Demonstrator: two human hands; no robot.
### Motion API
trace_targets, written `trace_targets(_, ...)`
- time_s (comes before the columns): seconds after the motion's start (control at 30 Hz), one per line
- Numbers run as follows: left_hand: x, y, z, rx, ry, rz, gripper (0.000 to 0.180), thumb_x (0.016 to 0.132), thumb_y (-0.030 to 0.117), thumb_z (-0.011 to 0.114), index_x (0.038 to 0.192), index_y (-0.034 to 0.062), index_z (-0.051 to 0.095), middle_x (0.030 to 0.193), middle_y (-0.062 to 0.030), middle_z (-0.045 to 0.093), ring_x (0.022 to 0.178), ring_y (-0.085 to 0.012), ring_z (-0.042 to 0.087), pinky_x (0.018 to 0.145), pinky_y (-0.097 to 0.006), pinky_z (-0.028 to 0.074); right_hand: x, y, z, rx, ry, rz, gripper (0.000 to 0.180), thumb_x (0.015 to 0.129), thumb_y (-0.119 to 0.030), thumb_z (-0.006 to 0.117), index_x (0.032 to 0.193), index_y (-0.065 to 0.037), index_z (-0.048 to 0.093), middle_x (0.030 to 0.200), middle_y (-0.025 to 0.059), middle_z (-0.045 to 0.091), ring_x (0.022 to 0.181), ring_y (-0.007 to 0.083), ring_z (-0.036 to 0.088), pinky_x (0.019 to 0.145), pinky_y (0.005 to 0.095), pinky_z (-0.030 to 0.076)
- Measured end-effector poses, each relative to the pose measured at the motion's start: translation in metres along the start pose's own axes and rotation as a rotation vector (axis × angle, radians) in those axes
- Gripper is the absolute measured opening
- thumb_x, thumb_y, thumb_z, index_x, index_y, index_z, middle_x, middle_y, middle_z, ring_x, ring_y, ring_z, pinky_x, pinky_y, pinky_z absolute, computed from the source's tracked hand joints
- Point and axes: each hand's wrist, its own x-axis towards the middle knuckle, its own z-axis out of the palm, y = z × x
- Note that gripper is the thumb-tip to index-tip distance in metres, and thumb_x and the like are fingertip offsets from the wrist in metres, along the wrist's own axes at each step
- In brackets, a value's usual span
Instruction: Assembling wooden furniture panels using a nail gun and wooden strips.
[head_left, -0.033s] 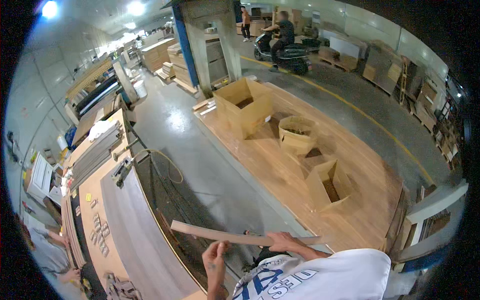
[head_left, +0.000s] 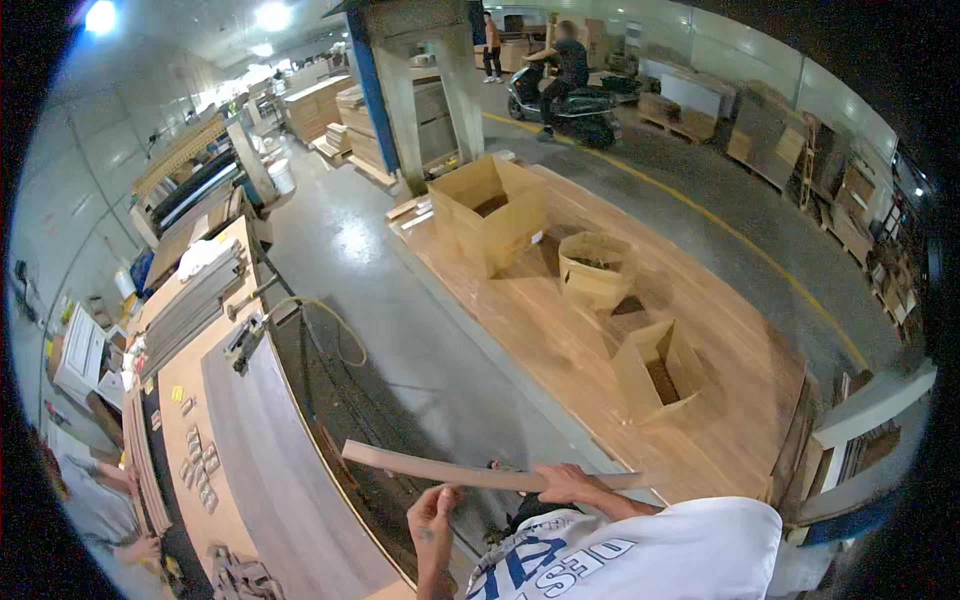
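Both my hands carry a long thin wooden strip (head_left: pixel 480 472) at the near edge.

My left hand (head_left: pixel 435 520) has its fingers pinching the strip from below near its middle, and my right hand (head_left: pixel 570 485) has its fingers wrapped over the strip's right part. The strip hangs level, just right of the long desk (head_left: pixel 260 470) on the left. Three open cardboard boxes (head_left: pixel 490 215) sit on the wooden platform (head_left: pixel 720 400) farther right.

No change visible: left hand (head_left: pixel 435 515), right hand (head_left: pixel 570 485), wooden strip (head_left: pixel 470 472) sit exactly as before.
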Motion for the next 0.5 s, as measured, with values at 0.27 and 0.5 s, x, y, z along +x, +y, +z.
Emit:
trace_targets(0.27,0.006,-0.002,-0.028,-0.039,0.104,-0.127,0.021,0.092,0.018,0.066,0.087,-0.0028,0.068,0.077,-0.0056,0.068,0.069,-0.0101,0.060,0.069,-0.025,0.047,0.008,-0.015,-0.008,-0.041,-0.062,-0.002,0.041,0.071,-0.032,0.068,0.102,-0.007,0.060,0.094,0.0202,0.067,0.089,0.0412,0.064,0.077,0.0517,0.051)
trace_targets(0.5,0.013,0.189,-0.025,-0.080,-0.442,0.184,0.020,0.094,0.015,0.060,0.086,-0.0030,0.066,0.068,-0.0033,0.061,0.061,-0.0078,0.054,0.055,-0.024,0.043,0.018,-0.015,0.013,-0.079,-0.028,-0.073,0.041,0.073,-0.033,0.066,0.104,-0.007,0.060,0.092,0.0237,0.066,0.091,0.0425,0.064,0.077,0.0523,0.050)
